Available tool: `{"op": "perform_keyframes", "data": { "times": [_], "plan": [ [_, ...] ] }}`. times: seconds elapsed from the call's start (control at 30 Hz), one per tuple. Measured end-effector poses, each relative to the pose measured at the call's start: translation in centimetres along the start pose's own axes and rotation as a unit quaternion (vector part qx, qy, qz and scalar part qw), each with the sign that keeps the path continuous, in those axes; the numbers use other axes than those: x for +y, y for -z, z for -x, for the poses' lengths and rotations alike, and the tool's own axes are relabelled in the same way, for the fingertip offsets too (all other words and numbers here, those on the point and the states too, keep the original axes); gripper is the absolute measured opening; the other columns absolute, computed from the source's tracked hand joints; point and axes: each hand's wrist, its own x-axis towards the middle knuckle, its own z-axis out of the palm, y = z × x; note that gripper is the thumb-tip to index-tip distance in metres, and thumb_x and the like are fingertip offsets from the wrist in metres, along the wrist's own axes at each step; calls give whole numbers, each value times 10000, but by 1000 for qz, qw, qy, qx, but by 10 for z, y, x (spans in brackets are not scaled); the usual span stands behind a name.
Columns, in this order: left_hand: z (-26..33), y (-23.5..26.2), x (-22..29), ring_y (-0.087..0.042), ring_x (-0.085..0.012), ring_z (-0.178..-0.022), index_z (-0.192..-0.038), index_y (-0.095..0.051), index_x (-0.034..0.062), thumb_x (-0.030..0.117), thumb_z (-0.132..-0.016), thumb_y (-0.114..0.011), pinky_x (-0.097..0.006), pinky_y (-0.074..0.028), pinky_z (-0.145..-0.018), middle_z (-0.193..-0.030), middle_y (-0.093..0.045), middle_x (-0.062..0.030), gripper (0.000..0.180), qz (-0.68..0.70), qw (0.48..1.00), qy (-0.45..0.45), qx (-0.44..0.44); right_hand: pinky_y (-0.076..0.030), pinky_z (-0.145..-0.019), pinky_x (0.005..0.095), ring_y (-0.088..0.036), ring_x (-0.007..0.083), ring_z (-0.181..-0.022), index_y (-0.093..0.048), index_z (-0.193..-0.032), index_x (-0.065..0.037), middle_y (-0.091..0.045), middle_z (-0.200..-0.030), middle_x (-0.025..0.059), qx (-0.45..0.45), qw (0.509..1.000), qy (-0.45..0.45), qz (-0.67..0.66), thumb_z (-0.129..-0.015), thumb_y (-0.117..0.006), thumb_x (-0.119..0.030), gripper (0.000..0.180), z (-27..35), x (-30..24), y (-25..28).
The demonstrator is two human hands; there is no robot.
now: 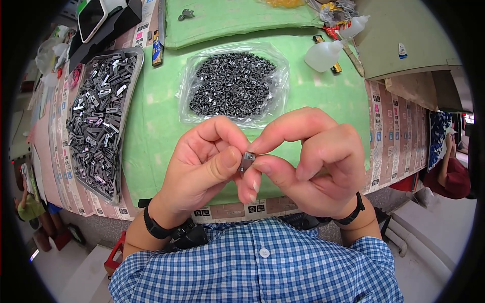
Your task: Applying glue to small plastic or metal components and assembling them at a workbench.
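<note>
A small dark grey rectangular part (247, 160) with a shiny slotted end is held between my two hands, above the near part of the green table cover. My left hand (199, 161) grips it between thumb and fingers. From the other side, the thumb and index finger of my right hand (323, 164) pinch at its upper end. Whether a second tiny piece sits between the right fingertips is hidden. Just beyond my hands lies an open clear plastic bag (282, 76) heaped with tiny black pieces (232, 83).
On the left, a grey tray (136, 83) is full of loose dark grey elongated parts (98, 126). White squeeze bottles (324, 56) stand at the far right. A blue and yellow tube-like item (157, 49) lies beyond the tray, near a white-framed device (92, 19). Other people appear at both sides.
</note>
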Motion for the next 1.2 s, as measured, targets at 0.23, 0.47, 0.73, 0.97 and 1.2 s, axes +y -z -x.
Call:
{"op": "perform_keyframes", "data": {
  "times": [0.23,0.47,0.73,0.97,1.2],
  "plan": [
    [0,0,1,-629,-205,-608,-978,-463,12,132,-901,-509,-276,-524,-535,-725,-611,-143,150,-19,1000,-1,3,-475,-618,236,-598,174,-782,-353,-841,-84,-582,-910,197,-3,1000,-13,-7,-728,-663,85,370,0,1,0],
    [0,-1,1,-630,-207,-610,-972,-461,13,132,-900,-511,-278,-526,-530,-720,-607,-140,148,-21,1000,-1,5,-474,-620,234,-601,170,-798,-357,-838,-85,-580,-911,190,-1,999,-20,-27,-727,-663,84,367,1,2,0],
    [1,0,1,-631,-203,-635,-962,-457,5,121,-889,-528,-285,-535,-552,-744,-606,-142,154,-37,999,-11,9,-477,-620,234,-605,175,-806,-359,-840,-85,-574,-920,192,0,1000,-13,-27,-728,-660,87,364,1,2,-1],
    [2,-3,2,-630,-202,-699,-951,-448,-10,64,-862,-557,-293,-545,-609,-834,-606,-163,159,-98,992,-77,15,-496,-634,247,-600,169,-790,-350,-847,-83,-560,-926,210,-2,993,-49,-104,-734,-625,117,358,3,2,-1],
    [2,-2,2,-621,-197,-712,-931,-435,-17,-10,-836,-566,-295,-530,-625,-822,-606,-193,161,-216,955,-205,-6,-431,-662,275,-551,163,-756,-352,-845,-113,-584,-878,162,-21,995,-31,-96,-721,-640,101,380,1,3,1]
  ]
}}
